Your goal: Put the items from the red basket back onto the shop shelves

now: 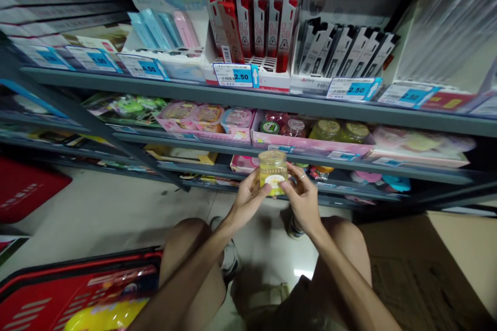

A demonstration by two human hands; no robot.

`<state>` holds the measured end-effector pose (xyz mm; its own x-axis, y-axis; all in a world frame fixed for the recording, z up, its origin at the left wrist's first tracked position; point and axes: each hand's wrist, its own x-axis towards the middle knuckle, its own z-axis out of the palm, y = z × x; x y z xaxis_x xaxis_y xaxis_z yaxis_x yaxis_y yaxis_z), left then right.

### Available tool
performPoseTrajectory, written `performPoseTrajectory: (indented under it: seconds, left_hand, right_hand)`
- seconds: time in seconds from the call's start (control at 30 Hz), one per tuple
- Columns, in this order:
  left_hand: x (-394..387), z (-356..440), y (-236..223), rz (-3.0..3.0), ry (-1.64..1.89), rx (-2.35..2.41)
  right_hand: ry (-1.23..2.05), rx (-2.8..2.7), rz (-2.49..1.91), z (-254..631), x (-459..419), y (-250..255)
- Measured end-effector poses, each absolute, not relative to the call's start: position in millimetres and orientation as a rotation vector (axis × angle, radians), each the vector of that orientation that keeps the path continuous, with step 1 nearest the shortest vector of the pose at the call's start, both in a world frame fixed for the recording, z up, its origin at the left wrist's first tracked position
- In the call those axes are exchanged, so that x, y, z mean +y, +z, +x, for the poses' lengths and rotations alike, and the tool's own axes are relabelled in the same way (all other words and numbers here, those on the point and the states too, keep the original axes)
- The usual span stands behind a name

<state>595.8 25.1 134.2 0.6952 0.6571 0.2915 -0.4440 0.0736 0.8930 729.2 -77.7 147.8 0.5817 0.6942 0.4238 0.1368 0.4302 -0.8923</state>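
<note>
Between both hands I hold a small clear jar with yellow contents and a round white label facing me. My left hand wraps its left side, thumb against the front. On the other side my right hand, with a ring on one finger, grips the jar with its thumb near the label. The jar is upright in front of the lower shelves. Just behind it, a pink display box carries similar jars, among them yellow ones and red ones.
Above, a shelf edge carries price tags and boxes of red pencil-lead-like packs and black ones. A red shopping basket with a yellow package stands at lower left. A cardboard box sits at lower right.
</note>
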Motion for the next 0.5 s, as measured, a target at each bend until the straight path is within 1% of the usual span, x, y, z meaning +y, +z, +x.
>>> performPoseTrajectory:
  seconds: [0.23,0.4,0.5]
  left_hand:
    - [26.9,589.5,140.4,1.317,0.884,0.267]
    - [36.7,586.8,134.5,1.584,1.012,0.347]
    - [37.1,586.0,134.8,1.600,1.044,0.336]
  right_hand:
    - [0.342,-1.023,-1.144,730.9,-80.4,150.2]
    - [0.275,-1.117,-1.123,734.5,-81.3,143.5]
    - [0.192,-1.180,-1.134,735.8,-84.7,144.6]
